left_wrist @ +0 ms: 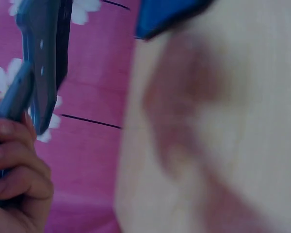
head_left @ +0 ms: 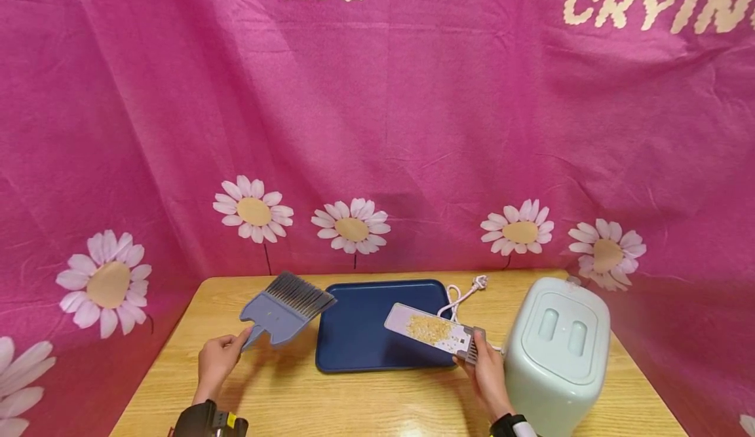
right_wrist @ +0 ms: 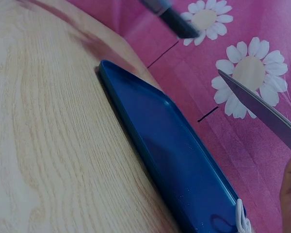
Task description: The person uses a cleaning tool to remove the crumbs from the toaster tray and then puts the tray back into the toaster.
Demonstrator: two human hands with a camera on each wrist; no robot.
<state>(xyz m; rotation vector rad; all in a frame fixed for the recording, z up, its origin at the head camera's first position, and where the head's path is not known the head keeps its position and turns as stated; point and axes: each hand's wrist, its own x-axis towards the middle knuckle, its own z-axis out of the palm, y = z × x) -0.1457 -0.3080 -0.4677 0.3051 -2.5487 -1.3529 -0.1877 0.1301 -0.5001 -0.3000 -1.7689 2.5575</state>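
Note:
My left hand (head_left: 218, 361) grips the handle of a wide blue-grey brush (head_left: 277, 319), raised with its dark bristles toward the blue tray's left edge. Curled fingers (left_wrist: 26, 170) show round the handle in the left wrist view. In my right hand (head_left: 486, 371) is the grey slotted end of a narrow, flat lilac crumb tray (head_left: 398, 317). Yellowish crumbs (head_left: 429, 329) lie spread along its top. It is held above the right part of a dark blue tray (head_left: 360, 332) on the table. Seen from the right wrist, the crumb tray is nearly edge-on.
A mint-green appliance (head_left: 554, 358), its lid marked by two oval recesses, stands right of my right hand. Behind that hand lies a white power cord (head_left: 454, 306) with its plug, against the blue tray. A pink flowered cloth (head_left: 413, 162) hangs behind the wooden table (head_left: 330, 401).

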